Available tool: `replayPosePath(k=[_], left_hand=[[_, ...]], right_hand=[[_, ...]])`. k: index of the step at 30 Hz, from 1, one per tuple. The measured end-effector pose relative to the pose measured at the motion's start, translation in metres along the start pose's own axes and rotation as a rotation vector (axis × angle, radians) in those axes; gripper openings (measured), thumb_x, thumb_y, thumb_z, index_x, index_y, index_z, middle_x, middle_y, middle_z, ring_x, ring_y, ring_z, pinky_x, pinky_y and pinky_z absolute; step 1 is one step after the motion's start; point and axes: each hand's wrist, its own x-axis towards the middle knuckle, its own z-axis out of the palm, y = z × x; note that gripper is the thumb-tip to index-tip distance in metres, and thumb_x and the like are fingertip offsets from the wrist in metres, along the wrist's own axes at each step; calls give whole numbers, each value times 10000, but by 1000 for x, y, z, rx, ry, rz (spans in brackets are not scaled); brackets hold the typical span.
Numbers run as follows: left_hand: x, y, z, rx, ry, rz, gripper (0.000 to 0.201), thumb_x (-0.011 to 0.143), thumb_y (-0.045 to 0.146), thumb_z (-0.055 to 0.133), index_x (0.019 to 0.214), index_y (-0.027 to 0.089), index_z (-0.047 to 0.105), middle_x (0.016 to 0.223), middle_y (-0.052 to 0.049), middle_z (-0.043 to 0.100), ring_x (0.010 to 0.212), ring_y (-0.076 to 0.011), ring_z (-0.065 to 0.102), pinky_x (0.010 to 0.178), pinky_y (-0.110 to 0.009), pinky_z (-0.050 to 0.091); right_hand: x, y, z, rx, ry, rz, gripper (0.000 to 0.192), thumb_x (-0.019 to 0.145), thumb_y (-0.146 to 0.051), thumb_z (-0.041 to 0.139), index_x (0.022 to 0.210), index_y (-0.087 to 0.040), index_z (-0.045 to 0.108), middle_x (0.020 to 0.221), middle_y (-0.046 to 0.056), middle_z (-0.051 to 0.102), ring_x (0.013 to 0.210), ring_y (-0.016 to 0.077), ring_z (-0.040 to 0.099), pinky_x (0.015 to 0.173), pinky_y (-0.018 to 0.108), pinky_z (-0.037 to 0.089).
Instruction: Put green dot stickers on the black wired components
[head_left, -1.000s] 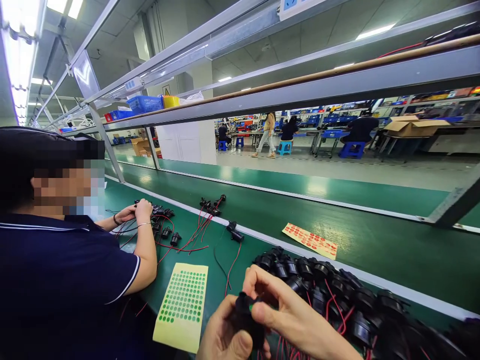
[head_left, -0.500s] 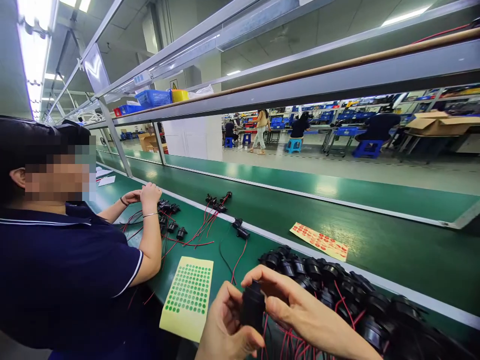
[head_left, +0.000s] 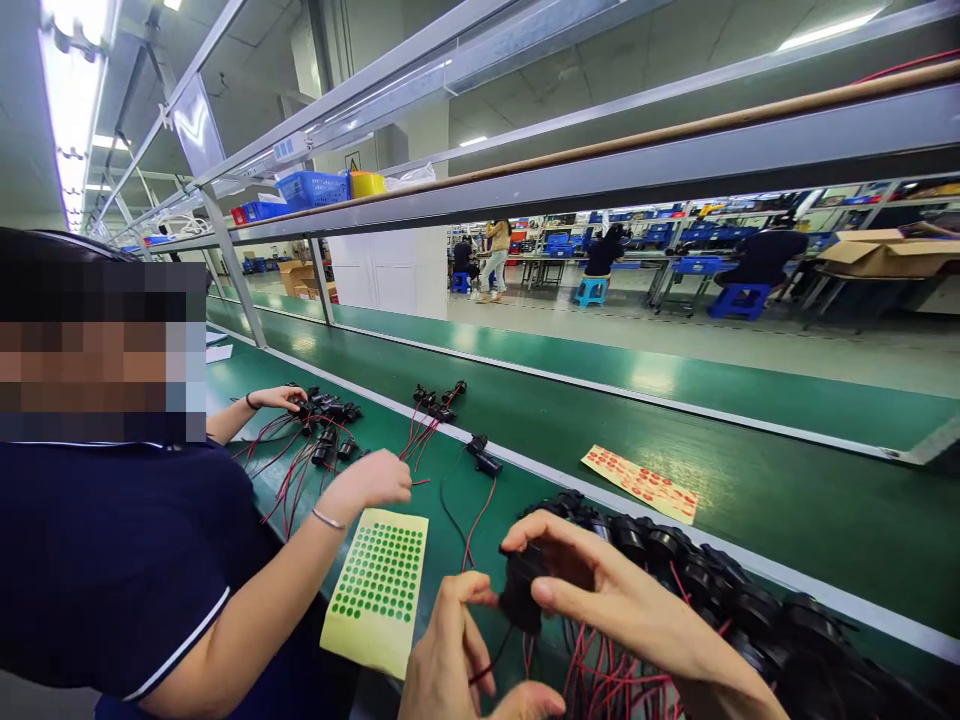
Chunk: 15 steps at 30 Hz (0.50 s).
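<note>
A small black wired part (head_left: 523,590), rounded and pump-like, is gripped between the thumb and fingers of my right hand (head_left: 600,590). Dark and red wires trail down from it. Just left of it is my left hand (head_left: 450,650), thumb and fingers apart, its index fingertip close to or touching the part's side. One dark wire runs across the left fingers; whether they pinch it is hidden. Beside and beyond my right forearm lies a pile of similar black parts (head_left: 697,580) with red wires (head_left: 592,670). A yellow sheet of green dot stickers (head_left: 379,580) lies left of my hands.
A co-worker (head_left: 112,560) sits at left, one hand (head_left: 375,480) above the sticker sheet's far edge, the other at a cluster of black parts (head_left: 326,410). More parts (head_left: 484,455) lie on the green bench (head_left: 525,400). A red-dotted sheet (head_left: 641,483) lies beyond a metal strip.
My left hand has loosened from the black part and its fingers have spread. My right hand has turned the part. The co-worker's hands have separated, one coming toward the green-dot sheet.
</note>
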Motion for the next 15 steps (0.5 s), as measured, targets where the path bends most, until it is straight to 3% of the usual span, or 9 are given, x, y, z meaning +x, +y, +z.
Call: replayPosePath(k=[2,3,4,6,7,10,15], left_hand=[[23,-14,-22,-3,-148,99,516,803,486,891,1253,311,709,879,-6,769,458,-108,463,459,-269,335],[41,-20,-37,21,-242,198,325,816,479,877,1064,299,770,749,10,731,469,-130,484,466,-272,349],[61,-25,-51,32,-257,250,228,814,493,869,850,290,770,621,23,647,501,-158,506,495,-284,373],[102,-34,-75,43,-245,299,418,857,531,816,592,260,638,535,42,509,548,-168,500,571,-297,409],[118,-38,-83,52,-232,317,471,873,552,794,570,248,599,546,50,488,574,-164,493,616,-302,420],[139,-50,-88,79,-201,354,588,884,686,721,525,241,585,579,38,440,641,-178,486,684,-308,374],[125,-59,-70,103,-125,371,701,836,877,573,513,257,619,601,-1,404,692,-234,464,713,-327,311]], right_hand=[[2,7,-20,-77,78,10,598,911,-768,667,1171,-231,690,985,41,643,833,204,578,710,325,511],[3,11,-32,-105,113,19,593,931,-763,639,1184,-228,672,956,30,634,813,198,582,710,325,511],[4,16,-43,-128,145,28,580,952,-752,612,1191,-226,656,913,13,617,782,190,578,708,325,507],[6,25,-62,-184,192,47,542,983,-721,579,1179,-220,648,842,-16,586,733,176,563,707,325,497],[7,30,-69,-221,206,54,525,987,-706,579,1159,-217,657,824,-22,584,722,174,559,701,323,492],[16,44,-74,-346,189,63,465,979,-660,618,1086,-216,703,839,-11,643,748,182,588,701,323,501],[41,76,-45,-576,117,30,308,1060,-473,629,1133,-187,715,953,20,736,849,198,702,800,371,579]])
